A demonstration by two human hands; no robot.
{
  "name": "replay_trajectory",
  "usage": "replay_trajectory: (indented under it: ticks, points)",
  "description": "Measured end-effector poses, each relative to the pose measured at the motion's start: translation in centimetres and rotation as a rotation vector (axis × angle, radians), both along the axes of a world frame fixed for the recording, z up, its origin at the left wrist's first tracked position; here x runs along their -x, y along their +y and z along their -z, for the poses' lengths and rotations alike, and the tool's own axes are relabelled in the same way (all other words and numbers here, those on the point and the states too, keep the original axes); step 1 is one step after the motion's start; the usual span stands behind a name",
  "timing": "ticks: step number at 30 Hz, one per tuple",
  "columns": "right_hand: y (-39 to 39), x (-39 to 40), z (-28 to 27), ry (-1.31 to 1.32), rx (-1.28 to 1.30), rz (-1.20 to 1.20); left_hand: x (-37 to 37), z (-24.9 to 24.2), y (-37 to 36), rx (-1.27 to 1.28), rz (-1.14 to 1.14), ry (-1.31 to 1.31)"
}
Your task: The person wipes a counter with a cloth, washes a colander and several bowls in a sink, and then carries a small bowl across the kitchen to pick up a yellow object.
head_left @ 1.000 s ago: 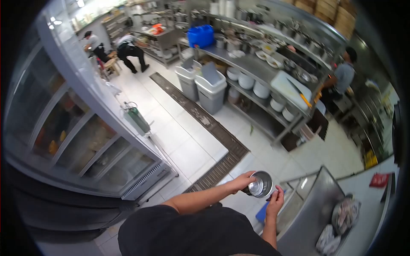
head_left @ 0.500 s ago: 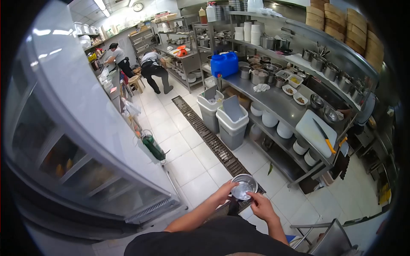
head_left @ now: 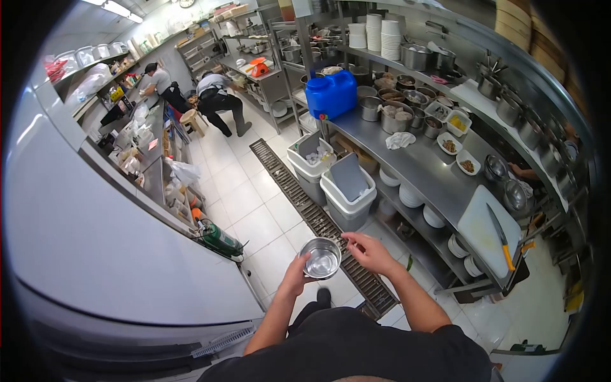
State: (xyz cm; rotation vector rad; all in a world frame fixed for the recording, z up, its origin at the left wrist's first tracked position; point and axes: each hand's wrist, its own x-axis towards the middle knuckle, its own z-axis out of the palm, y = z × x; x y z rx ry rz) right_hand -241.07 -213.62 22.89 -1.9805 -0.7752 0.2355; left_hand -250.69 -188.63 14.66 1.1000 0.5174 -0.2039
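A shiny round metal bowl point(head_left: 323, 260) is tilted toward me in front of my body, with nothing I can make out inside it. My left hand point(head_left: 296, 275) grips its left side, thumb over the rim and the other fingers hidden beneath. Just right of the bowl, apart from its rim, is my right hand point(head_left: 369, 253). Its fingers are curled and drawn together near the thumb; whether something small sits between them I cannot see.
A floor drain grate point(head_left: 305, 200) runs ahead beside two grey bins point(head_left: 347, 207). On the right, a steel counter point(head_left: 407, 156) bears a blue jerrycan point(head_left: 331, 93), pots and a cutting board point(head_left: 487, 229) with a knife point(head_left: 499, 232). Two people point(head_left: 219, 102) work farther back.
My right hand has come away from the bowl and moved to its right. My left hand still holds the bowl, now farther left and higher in view. The camera has turned and moved forward.
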Motion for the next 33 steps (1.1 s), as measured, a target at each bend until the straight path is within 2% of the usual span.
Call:
replay_trajectory:
  ticks: [2,5,7,11,13,15,18,21,24,26,28,29,33]
  points:
    - [2.6,-4.9,3.3,-0.027,0.058,0.018,-2.8,1.4,2.7,-0.012,-0.016,0.021]
    - [5.4,-10.7,9.4,-0.253,0.388,0.016,-7.1,2.6,7.0,-0.019,-0.034,0.067]
    - [6.1,-13.9,15.0,0.03,0.473,0.015,-10.7,3.7,10.1,0.0,-0.035,0.076]
    - [3.0,-16.4,27.4,0.403,0.875,-0.065,-17.4,4.1,16.0,0.0,-0.012,0.053]
    - [-1.5,-16.6,35.3,0.31,1.023,-0.241,-21.1,4.2,18.7,0.042,-0.005,0.058]
    - [0.1,-17.9,32.3,0.468,1.237,-0.298,-24.8,2.9,21.0,0.035,-0.023,0.036]
    - [2.6,-21.4,30.2,0.735,0.881,-0.012,-30.5,1.7,24.7,0.014,-0.057,0.01]
    - [7.4,-29.1,30.9,0.392,0.85,-0.051,-36.3,1.7,28.2,0.049,-0.121,-0.015]
    - [15.6,-40.7,29.1,0.346,0.727,-0.065,-41.8,1.8,32.1,0.079,-0.204,-0.029]
    - [22.0,-49.1,26.9,0.203,0.559,-0.073,-45.8,1.4,34.7,0.123,-0.241,-0.023]
    - [29.6,-56.9,21.5,0.088,0.44,-0.07,-48.5,0.8,37.3,0.145,-0.256,-0.013]
    - [33.9,-60.5,18.4,0.176,0.419,-0.064,-50.0,0.3,38.5,0.126,-0.286,-0.009]
    - [48.6,-72.1,10.1,-0.12,0.294,-0.224,-55.9,-0.9,43.6,0.071,-0.359,-0.016]
